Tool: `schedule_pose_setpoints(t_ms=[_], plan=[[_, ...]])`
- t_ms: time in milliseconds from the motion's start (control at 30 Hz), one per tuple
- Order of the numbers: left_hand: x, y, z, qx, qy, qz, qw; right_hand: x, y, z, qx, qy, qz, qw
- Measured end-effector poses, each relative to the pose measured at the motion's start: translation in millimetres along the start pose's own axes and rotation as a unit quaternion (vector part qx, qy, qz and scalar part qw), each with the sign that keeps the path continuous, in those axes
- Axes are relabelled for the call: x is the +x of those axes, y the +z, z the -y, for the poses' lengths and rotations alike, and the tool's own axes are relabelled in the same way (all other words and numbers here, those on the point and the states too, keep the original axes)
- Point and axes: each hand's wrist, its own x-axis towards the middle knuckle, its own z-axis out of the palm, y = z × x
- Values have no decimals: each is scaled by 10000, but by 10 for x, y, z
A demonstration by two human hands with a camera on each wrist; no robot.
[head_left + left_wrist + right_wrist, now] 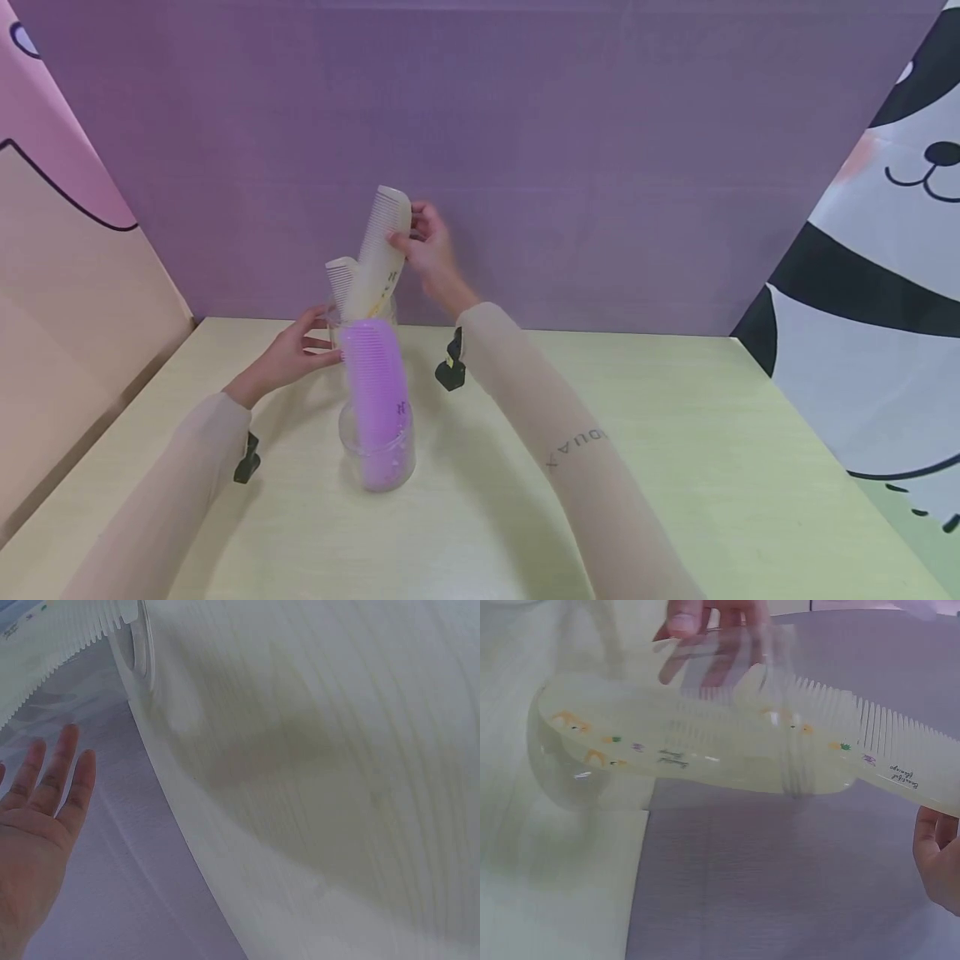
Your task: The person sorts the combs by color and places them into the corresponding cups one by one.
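Observation:
A pale cream comb (384, 242) with small printed marks is pinched at its upper spine by my right hand (431, 254). Its lower end reaches into a clear cup (592, 799) at the back of the table, where another cream comb (342, 273) stands. My left hand (300, 346) is at the cup's left side, its fingers (52, 787) straight and spread in the left wrist view; firm contact with the cup cannot be told. Nearer stands a second clear cup (348, 429) with a purple comb (375, 383), which partly hides the back cup in the head view.
The pale wood-grain table (675, 467) meets a purple panel (562, 167) right behind the back cup. A pink wall panel (67, 167) is on the left, and a panda picture (885, 275) on the right.

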Motion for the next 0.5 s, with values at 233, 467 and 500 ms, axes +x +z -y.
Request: schedule_pose_setpoints(t_ms=[233,467,500], plan=[[1,-3,-6,-10,-55,31,10000,-57,23,-141,-343,26,235,9991],[-3,3,0,12,-38,40,10000,-128,52,-283,-630,-45,403,9972],[-3,3,2,4,-39,39,10000,-136,57,-299,-677,-57,427,9968]])
